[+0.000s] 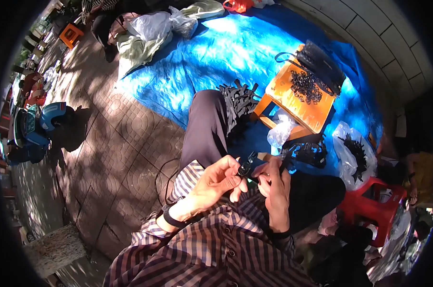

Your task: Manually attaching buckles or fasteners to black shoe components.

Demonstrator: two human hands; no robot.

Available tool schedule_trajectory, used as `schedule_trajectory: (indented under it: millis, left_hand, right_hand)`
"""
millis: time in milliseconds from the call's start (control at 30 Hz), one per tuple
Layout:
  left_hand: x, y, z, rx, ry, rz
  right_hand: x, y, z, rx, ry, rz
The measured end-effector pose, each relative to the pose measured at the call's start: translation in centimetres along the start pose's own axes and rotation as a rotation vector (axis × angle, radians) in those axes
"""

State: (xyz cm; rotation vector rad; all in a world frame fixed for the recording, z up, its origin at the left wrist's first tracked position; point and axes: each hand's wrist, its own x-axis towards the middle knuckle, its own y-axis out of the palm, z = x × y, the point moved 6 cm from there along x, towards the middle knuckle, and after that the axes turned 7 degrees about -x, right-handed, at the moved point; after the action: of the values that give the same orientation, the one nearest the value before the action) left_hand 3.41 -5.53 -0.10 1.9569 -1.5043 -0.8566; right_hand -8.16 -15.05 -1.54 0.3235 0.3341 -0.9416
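Observation:
Above my lap my left hand (220, 181) pinches a small black plastic piece (245, 167) between thumb and fingertips. My right hand (277, 187) is close beside it, its fingers closed around a dark, narrow piece (286, 159) that pokes out past the fingertips; its kind is not clear. Beyond my knee an orange wooden stool (275, 88) carries a heap of small black rings or clips (306, 87) and a black bag (320, 64). A pile of black strip-like parts (240, 100) lies left of the stool, and more black parts (308, 153) lie in front of it.
A blue tarp (168, 95) covers the ground ahead, with plastic sacks (149, 33) at its far edge. At right are a clear bag of black parts (355, 158) and a red plastic stool (372, 205). A blue scooter (39, 124) stands left; a wall (369, 33) rises far right.

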Motion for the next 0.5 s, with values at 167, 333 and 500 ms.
schedule_trajectory:
  millis: [167,333,500]
  left_hand:
    - [0.4,-0.4,0.9,0.086,-0.034,0.004]
    - [-0.1,-0.2,2.1,0.084,-0.136,0.047]
    - [-0.4,-0.1,2.5,0.1,-0.042,0.027]
  right_hand:
    - [0.6,2.4,-1.4,0.339,0.134,0.316]
    - [0.9,1.9,-1.2,-0.186,-0.029,0.192]
    - [0.0,2.2,-3.1,0.296,0.06,0.329]
